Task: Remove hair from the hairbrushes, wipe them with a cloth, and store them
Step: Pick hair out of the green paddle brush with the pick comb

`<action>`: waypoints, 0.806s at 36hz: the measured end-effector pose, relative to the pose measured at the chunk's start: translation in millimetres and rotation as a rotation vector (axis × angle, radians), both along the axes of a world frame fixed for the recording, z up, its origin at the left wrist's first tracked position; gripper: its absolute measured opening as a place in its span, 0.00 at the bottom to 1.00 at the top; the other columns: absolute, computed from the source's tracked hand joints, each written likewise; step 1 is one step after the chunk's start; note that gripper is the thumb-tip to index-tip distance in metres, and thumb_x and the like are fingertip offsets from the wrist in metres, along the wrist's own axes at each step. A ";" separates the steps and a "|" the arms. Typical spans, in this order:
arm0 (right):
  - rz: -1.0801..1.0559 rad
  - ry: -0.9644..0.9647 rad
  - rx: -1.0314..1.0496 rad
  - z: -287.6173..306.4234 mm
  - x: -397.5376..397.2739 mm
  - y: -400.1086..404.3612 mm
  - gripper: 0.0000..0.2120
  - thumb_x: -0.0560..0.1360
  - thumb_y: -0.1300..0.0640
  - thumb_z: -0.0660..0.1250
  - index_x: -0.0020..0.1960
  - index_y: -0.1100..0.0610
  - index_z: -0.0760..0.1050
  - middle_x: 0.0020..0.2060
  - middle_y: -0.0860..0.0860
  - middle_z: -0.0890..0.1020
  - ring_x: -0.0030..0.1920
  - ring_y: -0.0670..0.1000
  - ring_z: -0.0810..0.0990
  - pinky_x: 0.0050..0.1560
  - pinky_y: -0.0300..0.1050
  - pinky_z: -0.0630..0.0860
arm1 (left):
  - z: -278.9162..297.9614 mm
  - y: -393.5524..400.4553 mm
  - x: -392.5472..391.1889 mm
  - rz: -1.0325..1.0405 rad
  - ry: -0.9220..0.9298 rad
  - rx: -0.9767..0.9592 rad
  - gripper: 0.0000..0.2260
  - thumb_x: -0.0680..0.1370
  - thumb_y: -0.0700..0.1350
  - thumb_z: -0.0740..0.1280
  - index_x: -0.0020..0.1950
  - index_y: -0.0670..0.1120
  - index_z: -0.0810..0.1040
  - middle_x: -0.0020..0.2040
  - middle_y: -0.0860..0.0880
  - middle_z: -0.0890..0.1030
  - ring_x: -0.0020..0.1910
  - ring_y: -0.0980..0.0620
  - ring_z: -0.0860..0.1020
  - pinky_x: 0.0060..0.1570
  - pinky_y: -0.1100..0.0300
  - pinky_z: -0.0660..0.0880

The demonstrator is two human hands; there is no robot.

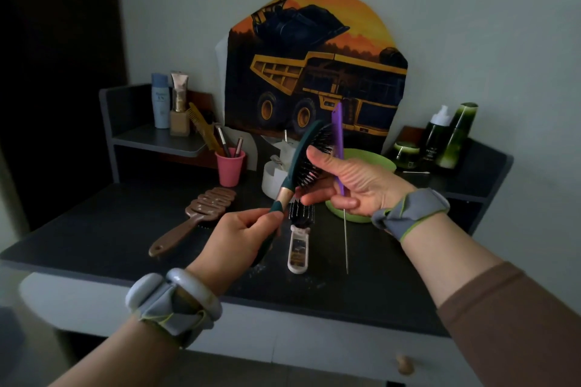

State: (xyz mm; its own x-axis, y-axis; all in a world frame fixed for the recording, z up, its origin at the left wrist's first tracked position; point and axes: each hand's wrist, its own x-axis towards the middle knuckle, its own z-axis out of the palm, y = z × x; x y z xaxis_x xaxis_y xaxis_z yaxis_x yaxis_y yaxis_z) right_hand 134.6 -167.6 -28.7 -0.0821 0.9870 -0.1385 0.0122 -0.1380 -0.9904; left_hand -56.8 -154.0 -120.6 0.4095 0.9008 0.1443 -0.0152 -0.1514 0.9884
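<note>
My left hand [242, 239] grips the handle of a dark green hairbrush [298, 155], raised above the dark tabletop with its black bristles facing right. My right hand [349, 182] holds a purple tail comb [339, 141] upright against the palm, its thin metal tail pointing down. The thumb and a finger of that hand touch the green brush's bristles. A brown vented brush [195, 217] lies flat at the left. A white-handled brush [299, 236] lies under the raised brush, black bristles at its far end.
A light green bowl [371, 160] sits behind my right hand. A pink cup [229, 168] holds pencils, and a white container [275, 173] stands beside it. Bottles stand on the left shelf [163, 140] and at the back right, green bottles [446, 138]. The table's front edge [283, 320] is near.
</note>
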 end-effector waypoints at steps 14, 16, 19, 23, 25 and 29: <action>-0.151 -0.080 0.114 5.6 9.2 -3.4 0.08 0.79 0.65 0.60 0.42 0.65 0.73 0.22 0.50 0.74 0.17 0.44 0.68 0.13 0.33 0.55 | -17.3 20.9 -18.2 0.193 0.109 -0.100 0.10 0.75 0.53 0.68 0.41 0.49 0.84 0.32 0.51 0.82 0.29 0.56 0.78 0.30 0.63 0.75; -0.176 -0.070 0.128 7.6 16.3 -5.2 0.09 0.79 0.65 0.60 0.41 0.65 0.73 0.21 0.50 0.74 0.17 0.44 0.67 0.13 0.33 0.55 | -23.6 26.2 -25.8 0.225 0.229 -0.045 0.06 0.75 0.53 0.68 0.44 0.52 0.81 0.29 0.54 0.82 0.24 0.60 0.77 0.23 0.69 0.72; -0.242 -0.099 0.124 7.7 29.9 -7.4 0.09 0.79 0.65 0.60 0.40 0.64 0.74 0.21 0.51 0.74 0.16 0.44 0.67 0.13 0.31 0.55 | -30.7 33.6 -35.3 0.271 0.407 0.014 0.04 0.75 0.53 0.68 0.43 0.55 0.78 0.31 0.51 0.82 0.26 0.60 0.79 0.23 0.68 0.70; -0.359 -0.305 0.073 0.9 45.9 -10.3 0.08 0.78 0.66 0.62 0.40 0.64 0.73 0.20 0.51 0.74 0.16 0.44 0.66 0.13 0.31 0.54 | -36.9 35.7 -37.9 0.356 0.641 0.140 0.08 0.74 0.54 0.68 0.39 0.52 0.78 0.32 0.51 0.80 0.30 0.57 0.79 0.27 0.64 0.70; -0.406 -0.396 0.028 -6.2 51.3 -12.5 0.08 0.77 0.67 0.63 0.39 0.65 0.73 0.20 0.52 0.73 0.15 0.44 0.66 0.13 0.31 0.54 | -37.3 33.3 -34.9 0.371 0.719 0.185 0.07 0.74 0.53 0.68 0.38 0.52 0.77 0.33 0.52 0.80 0.32 0.56 0.78 0.28 0.63 0.70; -0.424 -0.531 -0.072 -22.7 51.9 -12.8 0.09 0.77 0.67 0.63 0.38 0.65 0.72 0.25 0.55 0.73 0.15 0.43 0.66 0.13 0.31 0.54 | -35.4 29.9 -28.0 0.385 0.822 0.235 0.06 0.74 0.53 0.68 0.41 0.51 0.78 0.37 0.52 0.79 0.35 0.54 0.77 0.32 0.59 0.74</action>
State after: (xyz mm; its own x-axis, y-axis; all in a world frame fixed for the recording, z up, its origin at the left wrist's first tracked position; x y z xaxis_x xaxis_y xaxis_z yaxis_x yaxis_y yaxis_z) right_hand 186.4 -180.4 -51.4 0.4067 0.9056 -0.1200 0.4241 -0.3035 -0.8533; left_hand -84.7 -124.1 -156.0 0.1433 0.9801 0.1373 0.7671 -0.1977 0.6104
